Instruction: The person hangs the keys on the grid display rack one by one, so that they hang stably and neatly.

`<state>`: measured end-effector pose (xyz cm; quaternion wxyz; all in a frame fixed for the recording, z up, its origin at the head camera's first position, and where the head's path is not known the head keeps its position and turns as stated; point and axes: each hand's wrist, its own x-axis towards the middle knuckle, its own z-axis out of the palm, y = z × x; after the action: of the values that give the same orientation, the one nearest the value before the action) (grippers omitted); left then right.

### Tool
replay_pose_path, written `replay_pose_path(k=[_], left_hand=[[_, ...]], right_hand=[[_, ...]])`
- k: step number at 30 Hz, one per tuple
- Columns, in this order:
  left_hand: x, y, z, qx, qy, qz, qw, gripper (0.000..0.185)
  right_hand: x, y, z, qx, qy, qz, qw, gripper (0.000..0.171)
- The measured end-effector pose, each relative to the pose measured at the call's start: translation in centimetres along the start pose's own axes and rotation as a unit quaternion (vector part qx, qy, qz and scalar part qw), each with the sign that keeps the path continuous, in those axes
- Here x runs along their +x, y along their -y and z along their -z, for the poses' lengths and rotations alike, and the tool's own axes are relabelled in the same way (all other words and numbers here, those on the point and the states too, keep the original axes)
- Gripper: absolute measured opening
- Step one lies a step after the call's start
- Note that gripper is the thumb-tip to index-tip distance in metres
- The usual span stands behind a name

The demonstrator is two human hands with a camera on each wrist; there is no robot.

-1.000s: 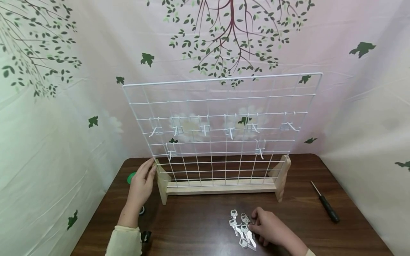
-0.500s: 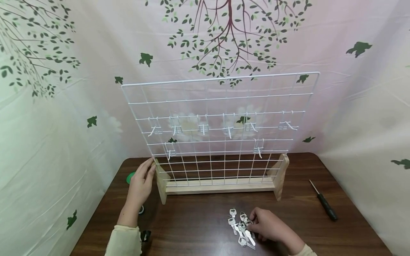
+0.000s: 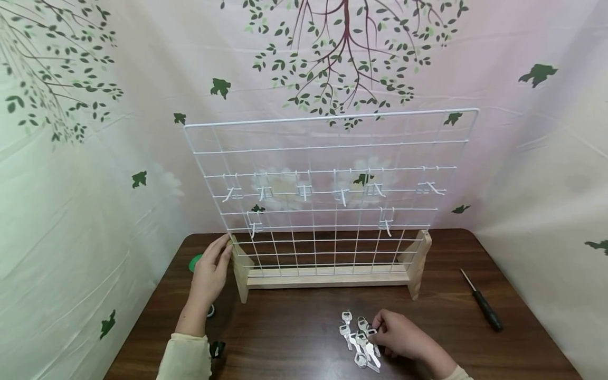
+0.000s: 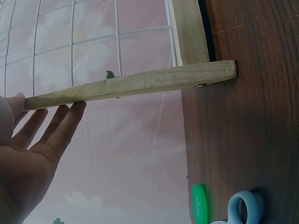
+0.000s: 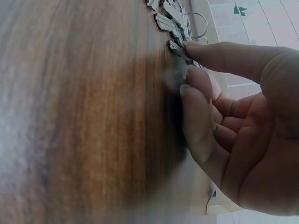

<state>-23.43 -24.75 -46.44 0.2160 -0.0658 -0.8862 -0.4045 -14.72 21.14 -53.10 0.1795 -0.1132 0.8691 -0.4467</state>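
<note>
At the lower centre of the head view, the right hand rests on the dark wooden tabletop with its fingers curled down onto a loose cluster of silver keys. In the right wrist view the fingertips press on one key at the near edge of the cluster, thumb and forefinger close together at it; whether that key is actually pinched off the wood cannot be told.

At the left of the frame, the left hand lies with straight, spread fingers against the outer face of the wooden foot of a white wire grid rack, its grip apart and around nothing. The rack stands upright mid-frame, small white hooks hanging on its middle rows.

A green disc sits just behind the left hand. A black-handled screwdriver lies at the right, well apart from both hands.
</note>
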Motion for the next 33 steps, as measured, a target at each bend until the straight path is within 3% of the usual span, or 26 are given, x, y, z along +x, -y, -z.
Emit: replay_pose_path(k=[6, 17, 27, 33], left_hand=[[0.0, 0.1, -0.1, -0.004, -0.006, -0.013, 0.9999, 0.043], [0.1, 0.2, 0.2, -0.012, -0.011, -0.022, 0.9996, 0.041], [0.5, 0.4, 0.3, -0.028, -0.003, -0.013, 0.9995, 0.042], [0.4, 0.6, 0.5, -0.023, 0.003, -0.005, 0.9997, 0.043]], right_hand=[[-0.3, -0.1, 0.0, -0.017, 0.002, 0.000, 1.000, 0.015], [0.1, 0.2, -0.1, -0.130, -0.070, 0.017, 0.989, 0.017], [0.4, 1.4, 0.2, -0.113, -0.086, 0.092, 0.986, 0.014], [0.9, 3.0, 0.2, -0.087, -0.083, 0.098, 0.988, 0.013]])
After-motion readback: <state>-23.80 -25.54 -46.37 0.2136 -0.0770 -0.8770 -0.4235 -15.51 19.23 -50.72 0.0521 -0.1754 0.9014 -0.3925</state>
